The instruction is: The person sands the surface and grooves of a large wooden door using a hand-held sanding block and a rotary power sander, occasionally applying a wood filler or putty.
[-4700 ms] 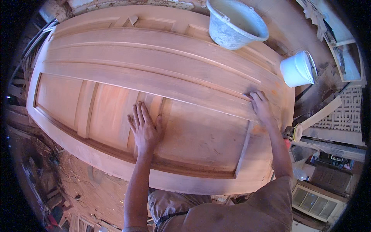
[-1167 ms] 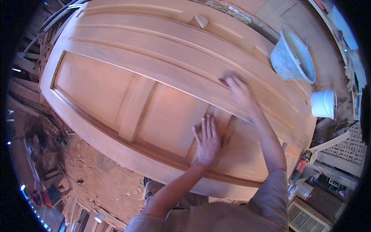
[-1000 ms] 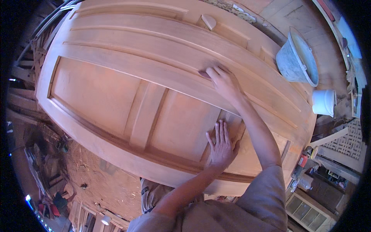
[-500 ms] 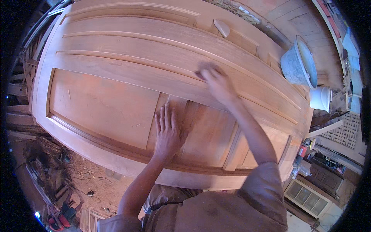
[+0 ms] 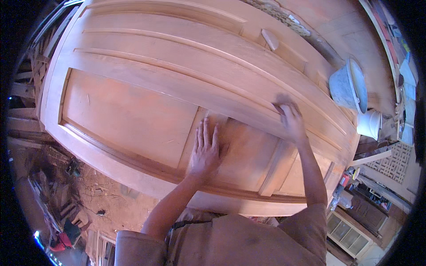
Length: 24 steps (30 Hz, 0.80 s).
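Note:
A large panelled wooden door (image 5: 128, 119) lies flat in front of me, with raised frame strips and sunken panels. My left hand (image 5: 205, 153) rests on it with the fingers stretched out, over the divider between two sunken panels at the near side. Farther right, my right hand (image 5: 291, 122) is closed on a small dark piece that looks like sandpaper (image 5: 279, 106), pressed to the long strip of the door. Motion blurs that piece, and the fingers hide part of it.
A grey-blue basin (image 5: 344, 86) and a white bucket (image 5: 369, 124) stand by the door's far right end. One half-round wood piece (image 5: 270, 40) sits at the far side. Scrap timber (image 5: 26, 111) is piled left; a window frame (image 5: 350, 235) lies lower right.
My right hand has slid to the right along the door with the dark piece. My left hand stays on the same divider, while the whole view has shifted a little.

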Tool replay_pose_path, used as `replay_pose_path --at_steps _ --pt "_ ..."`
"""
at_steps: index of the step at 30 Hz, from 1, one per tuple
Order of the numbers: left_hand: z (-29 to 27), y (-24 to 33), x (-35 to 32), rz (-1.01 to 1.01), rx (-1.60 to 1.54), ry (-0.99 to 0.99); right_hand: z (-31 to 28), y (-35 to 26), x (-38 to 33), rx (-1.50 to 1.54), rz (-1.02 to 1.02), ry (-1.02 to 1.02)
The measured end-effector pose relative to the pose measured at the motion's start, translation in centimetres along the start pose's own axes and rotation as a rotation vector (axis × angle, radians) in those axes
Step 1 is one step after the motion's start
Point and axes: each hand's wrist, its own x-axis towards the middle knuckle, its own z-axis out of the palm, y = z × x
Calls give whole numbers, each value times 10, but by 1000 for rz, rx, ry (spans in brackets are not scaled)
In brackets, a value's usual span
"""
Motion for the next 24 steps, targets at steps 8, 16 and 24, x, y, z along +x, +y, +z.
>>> replay_pose_path --at_steps 8,16,24 --pt "0 -1 1 16 1 18 91 -131 168 90 -80 -124" --pt "2 -4 0 1 -13 57 42 -52 70 -74 -72 -43" --pt "5 -4 -1 21 45 64 95 -113 144 145 -100 52"
